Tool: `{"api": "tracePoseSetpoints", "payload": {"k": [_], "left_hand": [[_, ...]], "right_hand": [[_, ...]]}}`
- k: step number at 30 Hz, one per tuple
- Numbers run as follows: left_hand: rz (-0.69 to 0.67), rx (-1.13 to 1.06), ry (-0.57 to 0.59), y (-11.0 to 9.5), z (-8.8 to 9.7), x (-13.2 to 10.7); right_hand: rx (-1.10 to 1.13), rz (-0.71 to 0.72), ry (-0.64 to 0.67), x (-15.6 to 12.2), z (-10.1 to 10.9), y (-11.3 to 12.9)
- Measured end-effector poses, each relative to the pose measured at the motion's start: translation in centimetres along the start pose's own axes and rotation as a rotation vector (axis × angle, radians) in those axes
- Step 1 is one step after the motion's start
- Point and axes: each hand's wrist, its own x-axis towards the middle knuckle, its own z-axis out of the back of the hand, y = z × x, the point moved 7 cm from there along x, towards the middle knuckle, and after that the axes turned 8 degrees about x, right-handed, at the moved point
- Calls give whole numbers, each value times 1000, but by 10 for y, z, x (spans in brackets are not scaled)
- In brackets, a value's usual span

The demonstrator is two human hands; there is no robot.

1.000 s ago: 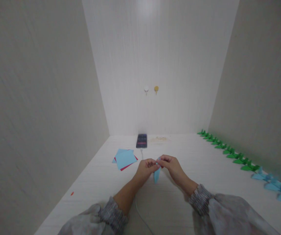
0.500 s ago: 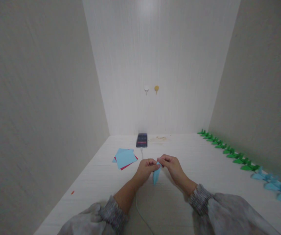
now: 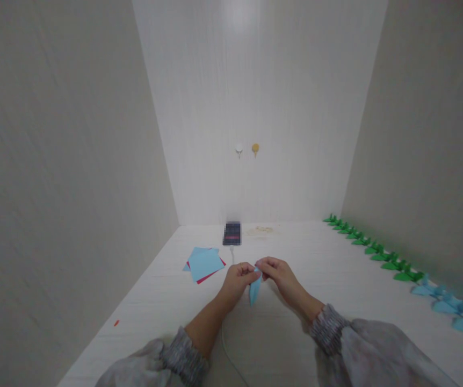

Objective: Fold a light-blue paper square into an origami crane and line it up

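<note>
You have the folded blue paper (image 3: 254,293) between your two hands, just below and right of the centre of the frame, its narrow end hanging down toward the bottom edge. Your left hand (image 3: 237,282) pinches its upper part, thumb against the bent fingers, and a ring (image 3: 243,265) shows on one of them. Your right hand (image 3: 279,273) meets it from the other side, thumb and forefinger closed on the top of the paper; the exact fold under those fingertips is too small to make out. Gathered grey cuffs (image 3: 330,329) circle both your wrists. Left of your hands, light blue sheets (image 3: 206,263) lie overlapped with a red sheet (image 3: 205,279) whose edges stick out. Above your hands sits a blurred dark device (image 3: 232,234), a white cable (image 3: 227,349) showing beneath it and again at the lower middle. Down the right side runs a slanting row of green folded pieces (image 3: 409,275), then blue folded pieces (image 3: 443,306) toward the lower right corner. A small orange-red scrap (image 3: 116,323) lies at lower left.
</note>
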Motion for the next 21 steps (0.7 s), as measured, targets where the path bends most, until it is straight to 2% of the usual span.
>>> {"api": "tracePoseSetpoints", "payload": {"k": [5, 13, 17, 21], "left_hand": [[32, 22, -19, -1, 0, 0], [42, 20, -25, -5, -4, -1], [45, -9, 9, -4, -6, -2], [40, -13, -24, -6, 1, -2]], "right_hand": [[-89, 2, 23, -1, -3, 0], [-58, 52, -7, -3, 0, 2], [-62, 77, -25, -2, 1, 6], [-61, 84, -22, -2, -1, 10]]}}
